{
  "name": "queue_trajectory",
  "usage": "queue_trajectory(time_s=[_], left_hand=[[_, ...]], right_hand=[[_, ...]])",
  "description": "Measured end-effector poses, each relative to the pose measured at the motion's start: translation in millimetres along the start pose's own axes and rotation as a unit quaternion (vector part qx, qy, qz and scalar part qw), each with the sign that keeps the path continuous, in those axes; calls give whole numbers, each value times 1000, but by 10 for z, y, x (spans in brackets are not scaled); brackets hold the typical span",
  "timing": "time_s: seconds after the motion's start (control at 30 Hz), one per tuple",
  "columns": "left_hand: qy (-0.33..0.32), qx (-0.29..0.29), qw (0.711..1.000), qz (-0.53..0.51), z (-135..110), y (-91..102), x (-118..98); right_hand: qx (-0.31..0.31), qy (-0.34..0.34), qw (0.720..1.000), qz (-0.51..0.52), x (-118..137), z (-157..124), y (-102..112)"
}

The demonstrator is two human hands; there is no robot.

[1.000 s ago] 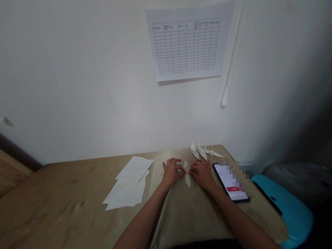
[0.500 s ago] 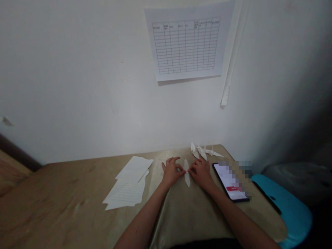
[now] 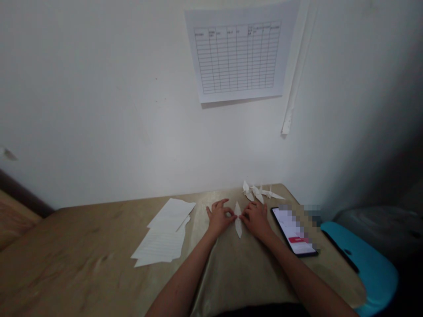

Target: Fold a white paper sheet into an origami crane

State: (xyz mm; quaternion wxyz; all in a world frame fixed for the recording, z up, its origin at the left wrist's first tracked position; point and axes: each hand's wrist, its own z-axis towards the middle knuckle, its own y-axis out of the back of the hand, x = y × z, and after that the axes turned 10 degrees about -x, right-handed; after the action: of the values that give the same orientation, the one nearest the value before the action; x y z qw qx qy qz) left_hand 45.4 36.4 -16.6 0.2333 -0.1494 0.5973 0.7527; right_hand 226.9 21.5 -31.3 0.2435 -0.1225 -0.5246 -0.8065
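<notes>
A narrow, diamond-shaped piece of folded white paper point(image 3: 238, 226) lies lengthwise between my hands on the table. My left hand point(image 3: 220, 218) pinches its left edge near the middle with thumb and index finger, the other fingers raised. On the opposite edge, my right hand point(image 3: 256, 218) pinches it the same way, its fingers curled. Just beyond my right hand sit several folded paper cranes point(image 3: 257, 193), bunched together near the table's back edge.
Loose white paper sheets point(image 3: 161, 242), some lined, overlap left of my hands on the brown table point(image 3: 82, 264). A lit phone point(image 3: 294, 233) lies at the right. Beyond the table's right edge is a turquoise chair point(image 3: 373, 264). A printed chart point(image 3: 241, 57) hangs on the wall.
Almost nothing differs. Both hands keep their pinch on the folded paper, with only a very slight shift of the fingers.
</notes>
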Motion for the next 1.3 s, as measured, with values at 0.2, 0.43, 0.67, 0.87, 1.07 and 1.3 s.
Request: queue_trajectory(time_s=[0.2,0.43,0.67,0.87,1.07,1.3], left_hand=[[-4,13,1000,10,6,0,-2],[16,5,999,35,-6,-2,-14],[5,17,999,29,-10,-7,-12],[-11,-9,999,31,-49,14,-66],[-35,9,998,46,-45,49,-58],[-43,12,995,85,-48,76,-29]], right_hand=[[12,-1,1000,-3,-11,9,17],[12,-29,999,-30,11,-13,-31],[-12,-45,998,-31,40,-20,-39],[-12,-50,998,-30,35,-18,-26],[-44,-53,997,-29,25,-32,14],[-67,-45,997,-9,-21,-28,-41]])
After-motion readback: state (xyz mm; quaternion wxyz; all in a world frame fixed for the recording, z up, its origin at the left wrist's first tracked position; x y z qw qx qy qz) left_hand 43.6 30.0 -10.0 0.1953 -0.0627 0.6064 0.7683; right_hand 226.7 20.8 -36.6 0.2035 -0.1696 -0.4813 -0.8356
